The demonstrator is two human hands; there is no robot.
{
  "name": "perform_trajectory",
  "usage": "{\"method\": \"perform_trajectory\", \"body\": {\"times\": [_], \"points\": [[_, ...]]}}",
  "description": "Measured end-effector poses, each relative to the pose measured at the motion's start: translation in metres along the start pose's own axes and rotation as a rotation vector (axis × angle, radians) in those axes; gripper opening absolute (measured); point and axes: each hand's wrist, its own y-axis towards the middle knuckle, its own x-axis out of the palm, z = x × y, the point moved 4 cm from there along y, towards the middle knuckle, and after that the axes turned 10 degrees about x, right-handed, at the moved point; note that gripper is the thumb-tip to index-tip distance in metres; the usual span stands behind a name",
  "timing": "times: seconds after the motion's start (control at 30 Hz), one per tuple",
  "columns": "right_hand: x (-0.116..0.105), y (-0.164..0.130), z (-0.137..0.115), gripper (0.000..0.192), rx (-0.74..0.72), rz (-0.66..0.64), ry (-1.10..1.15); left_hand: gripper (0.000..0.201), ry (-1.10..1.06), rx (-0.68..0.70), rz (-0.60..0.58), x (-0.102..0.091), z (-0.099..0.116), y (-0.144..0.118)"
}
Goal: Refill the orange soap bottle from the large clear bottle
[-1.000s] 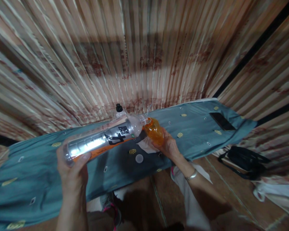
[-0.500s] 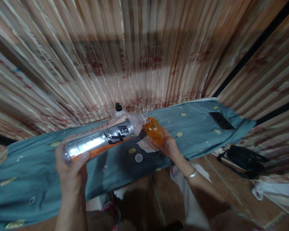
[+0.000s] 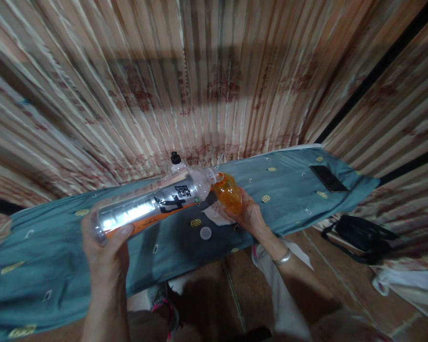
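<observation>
My left hand (image 3: 107,242) is closed around the base of a large clear plastic bottle (image 3: 146,211) with a silver and orange label. The bottle lies nearly level, its neck pointing right. In my right hand (image 3: 249,213) is a small orange bottle (image 3: 230,192), tilted so that its mouth meets the large bottle's mouth. Whether liquid passes between them I cannot tell. A whitish tissue or cloth (image 3: 217,213) lies below the orange bottle. Nearer to me on the cloth rests a round whitish cap (image 3: 206,233).
A pump bottle with a black top (image 3: 176,159) stands behind the large bottle. Green patterned cloth (image 3: 285,190) covers the narrow table. A black phone (image 3: 328,178) lies at its right end. On the floor to the right is a black bag (image 3: 364,237). Striped curtains (image 3: 217,85) hang behind.
</observation>
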Motion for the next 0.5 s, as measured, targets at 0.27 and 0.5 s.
{"method": "perform_trajectory", "body": {"times": [0.27,0.5], "points": [[-0.0008,-0.0002,0.0005,0.085,-0.008,0.003,0.003,0.05,0.006,0.016,-0.035,0.0002,0.0008,-0.0005],[-0.0023,0.0,-0.0001,0.088,-0.008,0.006,0.003,0.05,0.009,0.022,-0.029,-0.0016,-0.0008,0.001]]}}
